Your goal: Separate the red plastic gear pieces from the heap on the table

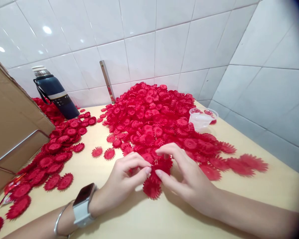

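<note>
Both hands meet at lower centre of the frame over a small cluster of red flowers (pixel 157 172). The left hand (pixel 124 176) pinches the cluster with thumb and forefinger closed on it; the right hand (pixel 186 176) grips it from the other side, fingers curled and narrow. One flower (pixel 151 188) hangs just below the fingertips, touching the cluster.

As a judgement, the work looks far from over. A big pile (pixel 151 116) of the same flowers fills the middle of the frame up to the tiled wall (pixel 164 43), and a looser spread (pixel 54 156) runs down the left side. Which of these are finished cannot be told. A few blurred flowers (pixel 246 164) lie apart at right.

For room: the table (pixel 264 192) is bare in front of the hands and along the lower right, so the wrists can move freely there. The wall corner closes in at upper right. A clear cup (pixel 201 118) sits at the pile's right edge, a dark bottle (pixel 56 93) stands at upper left, and a cardboard box (pixel 12 126) hems in the left.
</note>
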Tool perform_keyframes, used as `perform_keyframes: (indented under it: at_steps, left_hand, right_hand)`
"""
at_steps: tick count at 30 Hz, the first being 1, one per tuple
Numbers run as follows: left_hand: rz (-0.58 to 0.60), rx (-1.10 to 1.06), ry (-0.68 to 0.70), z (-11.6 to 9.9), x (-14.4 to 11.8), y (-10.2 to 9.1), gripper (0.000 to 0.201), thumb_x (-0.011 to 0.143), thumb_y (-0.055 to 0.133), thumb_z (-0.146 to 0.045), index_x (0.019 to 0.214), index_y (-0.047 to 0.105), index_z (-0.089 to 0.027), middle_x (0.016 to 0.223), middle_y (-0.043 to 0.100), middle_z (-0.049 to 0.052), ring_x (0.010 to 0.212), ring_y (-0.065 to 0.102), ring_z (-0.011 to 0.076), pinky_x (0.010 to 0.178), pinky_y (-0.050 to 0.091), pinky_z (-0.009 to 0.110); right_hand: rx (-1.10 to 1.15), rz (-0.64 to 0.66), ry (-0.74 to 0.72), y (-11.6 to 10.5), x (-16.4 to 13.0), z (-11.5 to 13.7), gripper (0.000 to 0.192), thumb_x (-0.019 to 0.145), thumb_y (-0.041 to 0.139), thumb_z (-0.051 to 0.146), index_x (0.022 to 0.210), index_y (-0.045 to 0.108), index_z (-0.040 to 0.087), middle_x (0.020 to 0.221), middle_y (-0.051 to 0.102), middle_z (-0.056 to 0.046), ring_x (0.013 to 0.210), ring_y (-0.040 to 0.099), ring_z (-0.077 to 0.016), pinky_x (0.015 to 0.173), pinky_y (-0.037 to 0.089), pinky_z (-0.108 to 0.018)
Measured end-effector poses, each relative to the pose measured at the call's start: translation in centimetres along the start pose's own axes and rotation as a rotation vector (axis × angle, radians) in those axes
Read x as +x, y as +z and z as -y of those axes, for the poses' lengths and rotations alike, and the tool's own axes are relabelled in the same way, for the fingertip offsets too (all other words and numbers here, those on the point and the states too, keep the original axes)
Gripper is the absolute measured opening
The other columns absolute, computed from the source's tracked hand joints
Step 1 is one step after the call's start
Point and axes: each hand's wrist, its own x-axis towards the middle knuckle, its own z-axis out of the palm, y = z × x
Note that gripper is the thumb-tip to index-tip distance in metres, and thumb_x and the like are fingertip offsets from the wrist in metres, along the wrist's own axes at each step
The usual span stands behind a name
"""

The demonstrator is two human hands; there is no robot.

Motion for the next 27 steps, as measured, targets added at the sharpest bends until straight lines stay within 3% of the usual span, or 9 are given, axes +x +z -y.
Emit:
perform_keyframes:
  at_steps: [2,4,10,15,20,27]
  left_hand:
    - [0.003,0.014,0.013,-0.1,0.0,0.0,0.015,0.082,0.05,-0.019,0.077,0.064,-0.017,0.075,0.059,0.002,0.071,0.053,0.0124,0.066,0.041,0.023]
    - [0.011,0.023,0.016,0.0,0.1,0.0,0.015,0.083,0.05,-0.021,0.08,0.064,-0.018,0.077,0.059,0.002,0.073,0.054,0.0125,0.068,0.041,0.023]
    - [-0.106,0.051,-0.009,0.4,0.2,0.1,0.012,0.078,0.057,-0.026,0.087,0.06,-0.019,0.085,0.059,0.002,0.078,0.053,0.0135,0.069,0.042,0.023]
    - [-0.034,0.079,0.008,0.3,0.0,0.1,0.01,0.077,0.058,-0.025,0.084,0.06,-0.018,0.079,0.056,0.0,0.07,0.051,0.0114,0.061,0.04,0.021]
    - [0.054,0.1,0.078,0.1,-0.2,0.3,0.008,0.077,0.059,-0.022,0.082,0.062,-0.017,0.077,0.057,0.001,0.071,0.051,0.0106,0.063,0.04,0.02]
    - [-0.008,0.161,0.13,0.1,-0.3,0.3,0.007,0.078,0.057,-0.019,0.075,0.063,-0.015,0.07,0.058,0.001,0.067,0.051,0.0106,0.063,0.039,0.021]
  right_hand:
    - [-0.02,0.138,0.038,-0.2,0.3,0.3,0.007,0.083,0.045,0.015,0.083,0.05,0.02,0.083,0.055,-0.003,0.079,0.047,-0.0179,0.072,0.036,-0.035]
    - [-0.034,0.239,0.033,-0.3,0.6,0.3,0.02,0.086,0.039,0.016,0.07,0.05,0.019,0.072,0.053,-0.001,0.071,0.045,-0.016,0.068,0.033,-0.033]
    - [0.056,0.174,0.065,-0.2,0.7,-0.6,0.036,0.087,0.041,0.02,0.052,0.032,0.017,0.056,0.042,0.003,0.06,0.037,-0.0121,0.06,0.028,-0.029]
    - [0.111,0.175,0.049,-0.2,0.6,-0.9,0.041,0.087,0.043,0.023,0.049,0.029,0.017,0.052,0.037,0.004,0.057,0.034,-0.0115,0.058,0.025,-0.029]
    - [0.151,0.258,0.016,-0.3,0.7,-0.8,0.038,0.088,0.042,0.026,0.052,0.034,0.017,0.053,0.039,0.004,0.061,0.036,-0.0122,0.06,0.027,-0.029]
    - [0.163,0.341,0.023,-0.3,0.6,-0.4,0.03,0.089,0.036,0.02,0.059,0.035,0.018,0.064,0.043,0.001,0.067,0.04,-0.0133,0.066,0.032,-0.03]
